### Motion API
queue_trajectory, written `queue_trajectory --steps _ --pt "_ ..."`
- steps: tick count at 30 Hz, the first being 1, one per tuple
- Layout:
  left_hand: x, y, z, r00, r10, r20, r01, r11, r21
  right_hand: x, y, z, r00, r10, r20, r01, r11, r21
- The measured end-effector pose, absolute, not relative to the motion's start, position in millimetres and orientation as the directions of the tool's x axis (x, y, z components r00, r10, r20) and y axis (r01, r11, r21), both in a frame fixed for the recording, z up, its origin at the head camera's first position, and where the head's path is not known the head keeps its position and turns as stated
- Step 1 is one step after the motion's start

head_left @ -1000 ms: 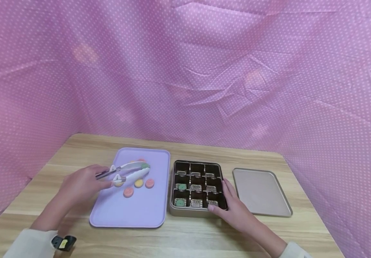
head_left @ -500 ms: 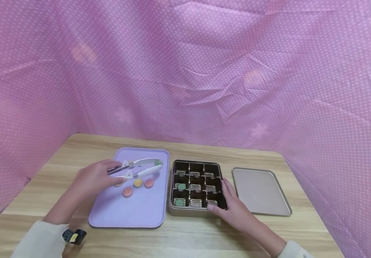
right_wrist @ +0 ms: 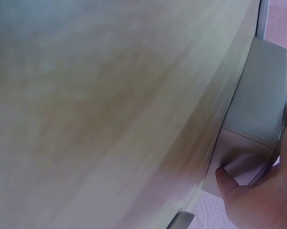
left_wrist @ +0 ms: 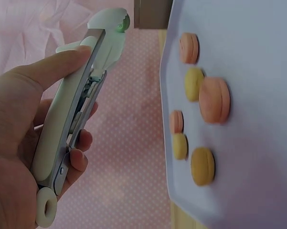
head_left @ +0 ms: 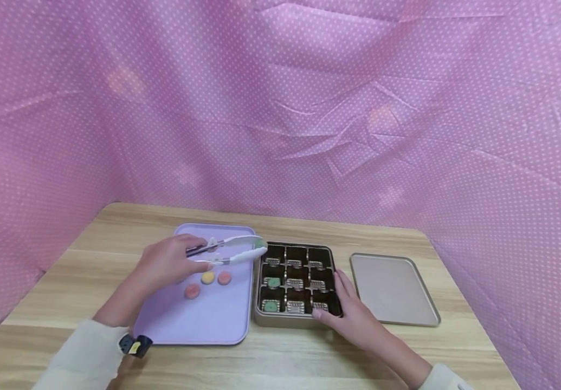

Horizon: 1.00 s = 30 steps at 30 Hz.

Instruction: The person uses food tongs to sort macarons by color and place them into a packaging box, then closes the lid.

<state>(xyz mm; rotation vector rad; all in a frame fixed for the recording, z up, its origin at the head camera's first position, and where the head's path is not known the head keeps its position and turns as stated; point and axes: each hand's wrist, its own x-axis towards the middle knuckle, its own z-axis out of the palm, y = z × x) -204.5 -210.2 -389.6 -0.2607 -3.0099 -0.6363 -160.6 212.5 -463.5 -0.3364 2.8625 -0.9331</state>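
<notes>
My left hand (head_left: 165,264) grips a pair of tongs (left_wrist: 69,109) with white tips. Between the tips is a green macaron (head_left: 260,244), held at the back left corner of a tin box (head_left: 287,321). The box has a dark insert of square compartments; two green macarons lie in it, one in the front left compartment (head_left: 270,306), another just behind. My right hand (head_left: 358,319) holds the box at its front right corner, thumb over the rim and fingers along the right side. Pink and yellow macarons (left_wrist: 214,100) lie on a lilac tray (head_left: 212,325) under the tongs.
A flat metal lid (head_left: 394,290) lies on the wooden table (head_left: 300,357) to the right of the box. The tray stands close against the box's left side. A pink dotted cloth (head_left: 280,135) hangs behind and at both sides.
My left hand has carried the tongs and the green macaron rightward, from over the tray to the box's back left edge. The right hand and the box have stayed in place.
</notes>
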Motion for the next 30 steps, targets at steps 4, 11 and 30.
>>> queue_trajectory --steps 4,11,30 --pt "-209.0 -200.1 -392.2 -0.975 0.188 0.118 0.220 0.895 0.387 -160.9 213.4 -464.3 -0.970 -0.240 -0.040 -0.170 0.785 -0.596" --pt "-215.0 -185.7 -394.5 -0.963 0.223 0.153 0.265 0.895 0.359 -161.0 213.9 -464.8 -0.970 -0.240 -0.036 -0.173 0.789 -0.590" --pt "-217.4 -181.5 -387.5 -0.962 0.241 0.127 0.270 0.907 0.324 -160.8 213.0 -464.1 -0.970 -0.239 -0.039 -0.171 0.788 -0.591"
